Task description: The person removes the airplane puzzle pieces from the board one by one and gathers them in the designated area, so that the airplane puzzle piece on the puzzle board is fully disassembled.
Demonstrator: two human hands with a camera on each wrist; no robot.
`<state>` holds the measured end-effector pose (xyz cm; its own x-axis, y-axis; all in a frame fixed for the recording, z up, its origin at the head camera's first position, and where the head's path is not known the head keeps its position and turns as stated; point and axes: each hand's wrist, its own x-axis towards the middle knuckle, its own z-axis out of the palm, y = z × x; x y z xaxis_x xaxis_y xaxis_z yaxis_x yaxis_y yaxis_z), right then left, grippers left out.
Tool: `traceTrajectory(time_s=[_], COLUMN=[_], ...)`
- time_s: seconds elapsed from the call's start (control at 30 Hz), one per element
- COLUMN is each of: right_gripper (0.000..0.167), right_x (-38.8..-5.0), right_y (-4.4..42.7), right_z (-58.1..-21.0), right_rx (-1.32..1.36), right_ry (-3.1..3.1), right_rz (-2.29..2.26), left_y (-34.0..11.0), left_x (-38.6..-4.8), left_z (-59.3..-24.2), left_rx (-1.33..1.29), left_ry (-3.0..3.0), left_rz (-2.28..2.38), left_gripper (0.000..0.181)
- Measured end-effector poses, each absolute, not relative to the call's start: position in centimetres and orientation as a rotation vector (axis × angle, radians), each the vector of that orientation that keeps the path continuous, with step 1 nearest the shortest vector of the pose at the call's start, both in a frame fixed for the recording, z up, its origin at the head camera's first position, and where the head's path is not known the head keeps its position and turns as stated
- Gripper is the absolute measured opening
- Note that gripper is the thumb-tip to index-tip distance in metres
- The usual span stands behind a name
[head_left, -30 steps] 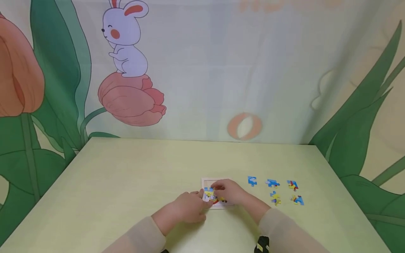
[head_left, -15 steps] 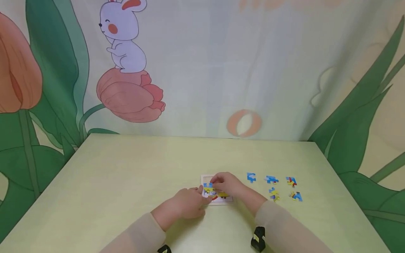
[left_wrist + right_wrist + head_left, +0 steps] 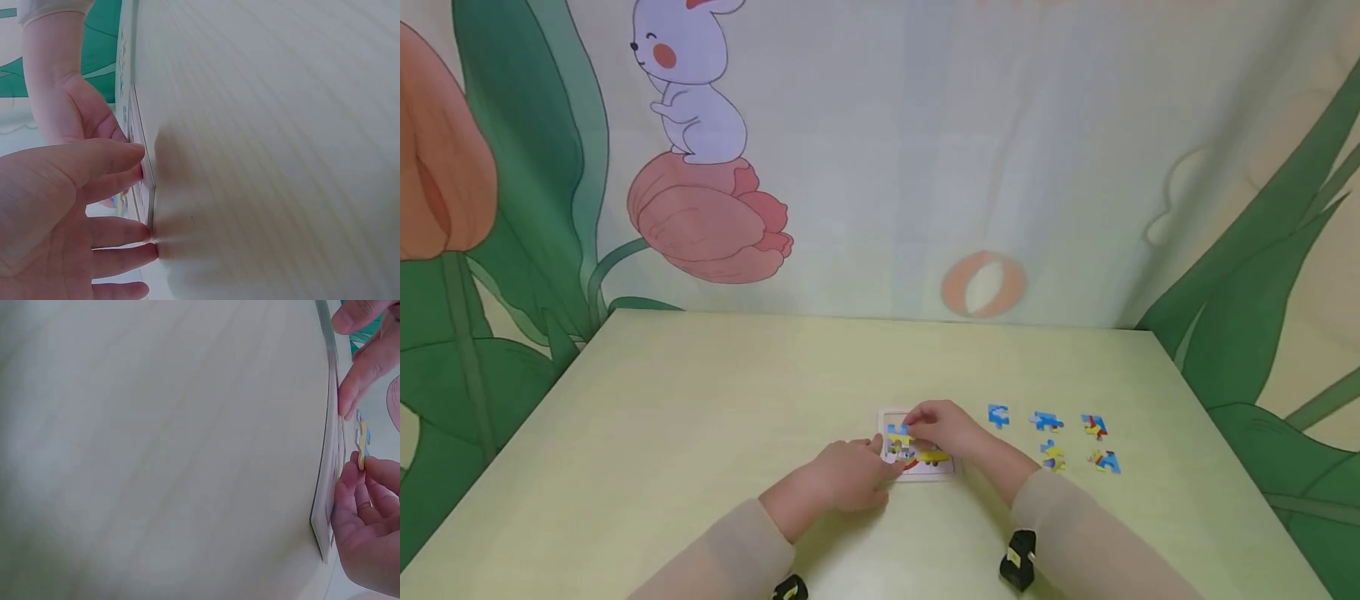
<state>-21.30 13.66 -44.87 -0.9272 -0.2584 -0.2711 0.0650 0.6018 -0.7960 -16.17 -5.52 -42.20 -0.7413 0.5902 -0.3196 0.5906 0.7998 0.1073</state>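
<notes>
A small framed puzzle board [image 3: 928, 477] lies flat on the table, with yellow, red and white picture parts in its lower area. My right hand [image 3: 953, 429] pinches a blue and yellow puzzle piece [image 3: 898, 434] over the board's left part. In the right wrist view that piece [image 3: 363, 445] stands between thumb and fingertips of the right hand [image 3: 372, 519], tilted above the board [image 3: 322, 515]. My left hand [image 3: 850, 475] rests at the board's left and lower edge with fingers extended. The left wrist view shows its fingers [image 3: 122, 231] nearly straight, touching the board's edge [image 3: 150, 169].
Several loose puzzle pieces lie on the table right of the board, among them a blue one [image 3: 998, 415], a blue and red one [image 3: 1094, 426] and a yellow one [image 3: 1052, 456]. Behind the table [image 3: 737, 383] hangs a printed curtain [image 3: 850, 167].
The held piece has shifted and turned slightly over the board's left part, and more of the board's lower right picture shows. The left hand stays at the edge. The head view has tilted slightly downward.
</notes>
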Motion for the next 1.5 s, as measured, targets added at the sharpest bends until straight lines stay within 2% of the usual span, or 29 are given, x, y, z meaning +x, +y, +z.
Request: traceTrajectory(time_s=[0.43, 0.8, 1.17, 1.5], right_gripper=[0.016, 0.019, 0.013, 0.006], right_x=[-20.7, -19.4, -18.8, -18.8], right_y=[19.7, 24.6, 25.7, 25.8], right_z=[-44.1, -43.1, -43.3, -43.9], right_rx=[-0.07, -0.06, -0.047, -0.037], right_ry=[2.489, 2.494, 2.563, 2.687], right_rz=[-1.339, -1.378, -1.209, -0.995], left_y=[-5.4, -6.3, -6.7, -6.4], left_x=[-15.7, -15.1, -15.3, -15.5], left_z=[-42.6, -42.0, -42.4, -42.3], left_rx=[0.877, 0.798, 0.697, 0.698], left_ry=[2.651, 2.582, 2.542, 2.531], left_rz=[-0.028, 0.094, 0.144, 0.161], left_gripper=[0.053, 0.081, 0.097, 0.097])
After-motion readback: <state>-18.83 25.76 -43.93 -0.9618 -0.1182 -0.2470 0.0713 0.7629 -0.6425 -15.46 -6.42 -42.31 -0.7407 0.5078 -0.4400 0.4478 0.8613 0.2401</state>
